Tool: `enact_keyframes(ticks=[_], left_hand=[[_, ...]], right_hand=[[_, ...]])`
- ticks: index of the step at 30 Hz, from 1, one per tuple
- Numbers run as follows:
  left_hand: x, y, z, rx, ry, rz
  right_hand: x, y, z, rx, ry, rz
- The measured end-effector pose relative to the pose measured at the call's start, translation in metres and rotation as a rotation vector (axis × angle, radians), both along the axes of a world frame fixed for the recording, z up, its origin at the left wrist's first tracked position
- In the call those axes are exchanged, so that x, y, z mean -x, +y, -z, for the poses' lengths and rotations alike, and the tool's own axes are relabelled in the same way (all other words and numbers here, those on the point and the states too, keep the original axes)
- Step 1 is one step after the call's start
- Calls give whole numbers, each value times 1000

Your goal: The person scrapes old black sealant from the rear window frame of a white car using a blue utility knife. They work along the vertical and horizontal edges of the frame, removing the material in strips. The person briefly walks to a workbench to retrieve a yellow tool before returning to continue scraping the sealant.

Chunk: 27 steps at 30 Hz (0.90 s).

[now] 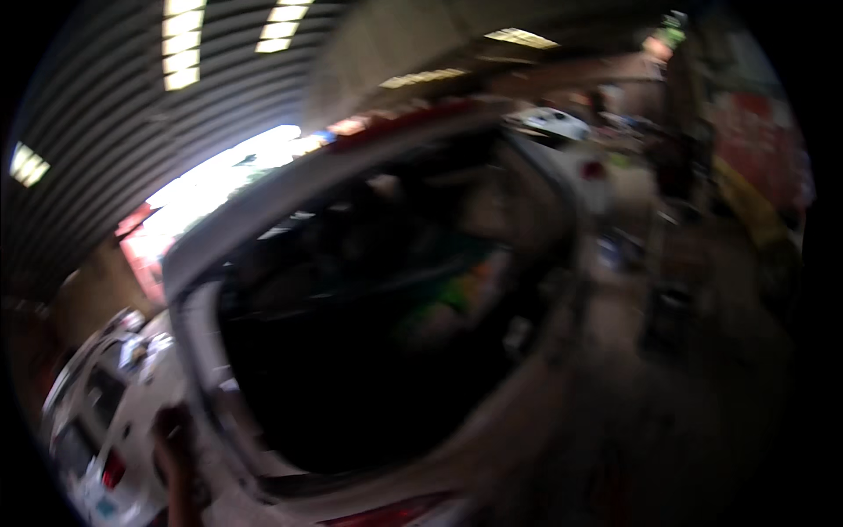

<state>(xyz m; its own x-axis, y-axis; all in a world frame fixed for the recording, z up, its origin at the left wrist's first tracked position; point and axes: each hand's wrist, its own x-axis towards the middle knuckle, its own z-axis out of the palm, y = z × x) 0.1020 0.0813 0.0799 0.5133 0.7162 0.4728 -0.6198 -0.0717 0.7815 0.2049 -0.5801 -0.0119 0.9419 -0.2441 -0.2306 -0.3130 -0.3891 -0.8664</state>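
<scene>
The rear of a light-coloured car [255,206] fills the middle of the head view, tilted and smeared by motion. Its large rear window opening [369,386] looks into a dark interior, where a green and orange patch [461,294] shows faintly. At the lower left, my left hand [174,435] is raised beside the car's rear corner. Blur and shadow hide its fingers, so whether it holds or touches anything is unclear. My right hand does not appear. A red lamp [391,511] lies along the car body below the opening.
Another white car with a red tail light [112,468] stands close by at the left. Beyond, at the far right, is a white vehicle [553,123]. Blurred objects [672,307] stand on the floor at right. A ribbed roof [114,114] arches overhead.
</scene>
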Motion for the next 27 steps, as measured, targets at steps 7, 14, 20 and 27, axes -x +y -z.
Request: enact_keyframes(ticks=[7, 14, 20, 27], left_hand=[[71, -180, 152, -477, 697, 82], [57, -291, 301, -982, 1021, 475], [94, -266, 413, -932, 1255, 548], [105, -184, 516, -1456, 1177, 796]], right_hand=[[4, -32, 185, 14, -200, 124], [44, -28, 133, -74, -74, 221], [83, -37, 172, 123, -36, 124], [119, -47, 202, 87, 23, 145]])
